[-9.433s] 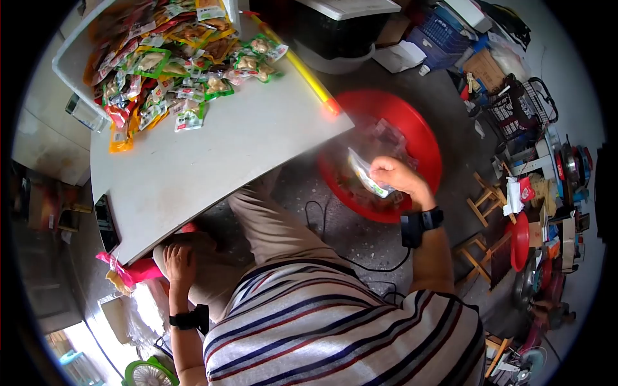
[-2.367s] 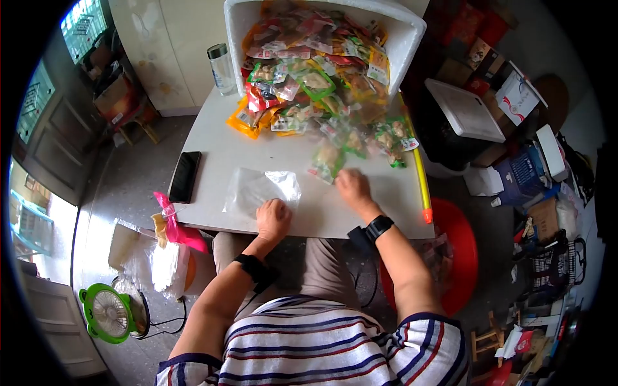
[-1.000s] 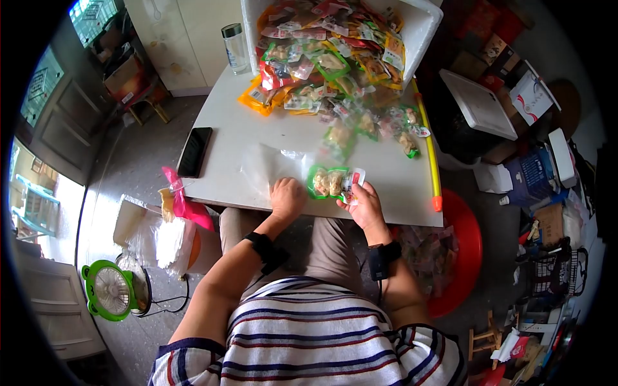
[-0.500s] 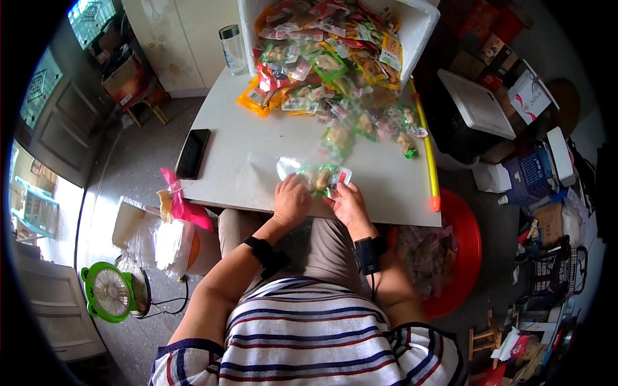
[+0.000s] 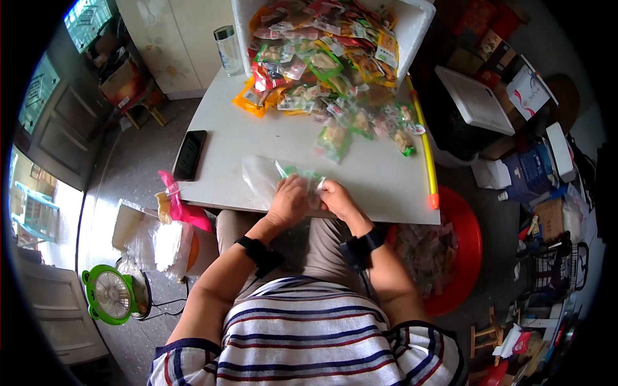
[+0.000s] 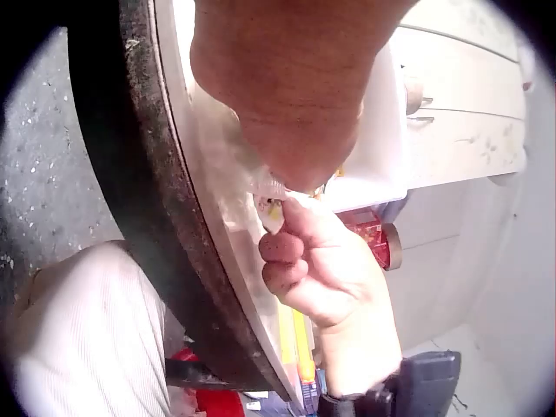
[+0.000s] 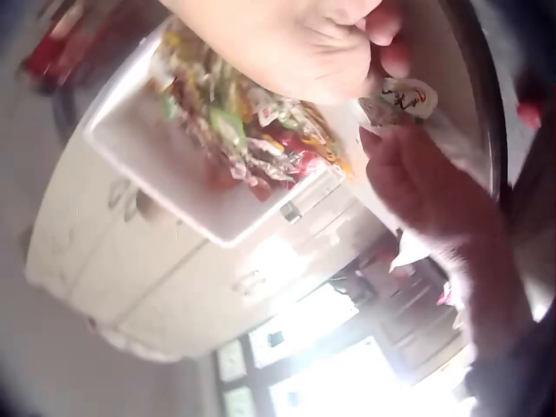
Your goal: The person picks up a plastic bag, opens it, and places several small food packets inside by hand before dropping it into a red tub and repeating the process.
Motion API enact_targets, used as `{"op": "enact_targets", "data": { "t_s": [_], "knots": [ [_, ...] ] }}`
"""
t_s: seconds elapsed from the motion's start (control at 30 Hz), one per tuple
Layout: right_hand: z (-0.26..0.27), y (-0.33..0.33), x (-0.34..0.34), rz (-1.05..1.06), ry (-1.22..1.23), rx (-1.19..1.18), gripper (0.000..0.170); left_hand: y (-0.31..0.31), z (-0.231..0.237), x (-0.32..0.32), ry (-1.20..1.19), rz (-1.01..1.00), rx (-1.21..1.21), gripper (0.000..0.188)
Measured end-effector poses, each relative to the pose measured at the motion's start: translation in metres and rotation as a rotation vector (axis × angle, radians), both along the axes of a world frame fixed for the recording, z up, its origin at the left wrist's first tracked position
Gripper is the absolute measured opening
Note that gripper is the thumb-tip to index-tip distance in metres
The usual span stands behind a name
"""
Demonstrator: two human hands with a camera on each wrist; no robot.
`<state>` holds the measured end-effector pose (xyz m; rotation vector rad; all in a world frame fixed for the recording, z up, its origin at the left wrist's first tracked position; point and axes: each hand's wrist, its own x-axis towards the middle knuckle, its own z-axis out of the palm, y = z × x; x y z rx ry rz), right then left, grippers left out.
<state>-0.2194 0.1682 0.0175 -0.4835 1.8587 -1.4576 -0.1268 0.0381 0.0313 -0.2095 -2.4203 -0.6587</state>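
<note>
At the table's front edge, my left hand (image 5: 289,198) grips a clear plastic bag (image 5: 256,180) that lies flat toward the left. My right hand (image 5: 338,198) pinches the white labelled end of a green-edged snack packet (image 5: 314,178). The packet's far part overlaps the bag's mouth, and the left fingers partly cover it. In the left wrist view, the packet's white corner (image 6: 271,213) sticks out from the right thumb and curled fingers. Both hands meet around the packet (image 7: 404,97) in the right wrist view.
A white foam box (image 5: 412,38) spills many snack packets (image 5: 322,61) onto the table (image 5: 244,138). A phone (image 5: 190,155), a glass bottle (image 5: 228,50) and a yellow stick (image 5: 423,141) lie or stand near its edges. A red basin (image 5: 473,251) with packets stands at lower right.
Earlier the right hand held a filled bag over the red basin. Since then it has brought a packet from the pile to the bag in the left hand, and the packet has moved left into its mouth.
</note>
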Motion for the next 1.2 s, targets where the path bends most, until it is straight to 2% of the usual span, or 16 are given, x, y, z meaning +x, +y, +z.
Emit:
{"op": "enact_targets", "data": {
  "t_s": [0.1, 0.2, 0.3, 0.33, 0.37, 0.43, 0.53, 0.57, 0.63, 0.73, 0.83, 0.9, 1.03, 1.1, 1.17, 1.2],
  "knots": [
    [-0.012, -0.015, -0.004, -0.042, 0.010, -0.202, 0.013, 0.001, 0.001, 0.000, -0.007, 0.002, -0.027, 0.012],
    [0.002, -0.021, -0.003, 0.089, -0.140, -0.184, 0.014, 0.000, 0.009, 0.000, 0.014, -0.024, 0.011, 0.013],
    [-0.010, -0.025, -0.007, -0.055, 0.342, -0.101, 0.015, -0.002, 0.008, -0.001, 0.043, -0.047, -0.012, 0.017],
    [-0.007, -0.026, -0.004, -0.016, 0.568, 0.017, 0.016, -0.002, 0.005, 0.000, 0.041, -0.033, -0.037, 0.017],
    [-0.004, -0.029, 0.000, 0.030, 0.666, 0.047, 0.012, -0.003, 0.001, 0.000, 0.037, -0.020, -0.062, 0.017],
    [-0.004, -0.032, 0.001, -0.056, 0.445, -0.024, 0.009, -0.003, -0.005, 0.003, -0.001, 0.035, -0.086, 0.019],
    [-0.015, -0.040, -0.002, -0.113, 0.448, 0.012, 0.007, -0.002, -0.009, 0.003, -0.057, 0.090, -0.082, 0.021],
    [-0.024, -0.046, 0.002, -0.126, 0.311, -0.040, 0.009, -0.003, -0.010, 0.002, -0.049, 0.082, -0.058, 0.021],
    [-0.036, -0.052, 0.000, -0.131, 0.224, -0.208, 0.010, -0.005, -0.011, 0.001, -0.039, 0.067, -0.012, 0.022],
    [-0.018, -0.036, -0.018, 0.060, 0.261, 0.016, 0.011, -0.010, -0.015, 0.003, -0.102, 0.068, -0.100, 0.015],
    [0.009, -0.007, -0.043, -0.065, 0.208, -0.023, 0.013, -0.012, -0.019, 0.001, -0.088, 0.065, -0.134, 0.012],
    [0.010, 0.016, -0.085, -0.186, 0.795, 0.252, 0.016, -0.010, -0.020, 0.003, -0.084, 0.066, -0.151, 0.012],
    [0.012, 0.066, -0.154, -0.555, 1.143, 0.386, 0.027, -0.009, -0.018, 0.002, -0.099, 0.081, -0.165, 0.014],
    [0.007, 0.088, -0.185, -0.552, 1.172, 0.628, 0.032, -0.009, -0.018, 0.002, -0.093, 0.081, -0.163, 0.014],
    [0.020, 0.093, -0.185, -0.575, 0.968, 0.815, 0.037, -0.009, -0.017, 0.003, -0.085, 0.082, -0.173, 0.014],
    [0.028, 0.094, -0.183, -0.498, 0.869, 0.906, 0.039, -0.008, -0.015, 0.003, -0.079, 0.085, -0.176, 0.014]
  ]
}}
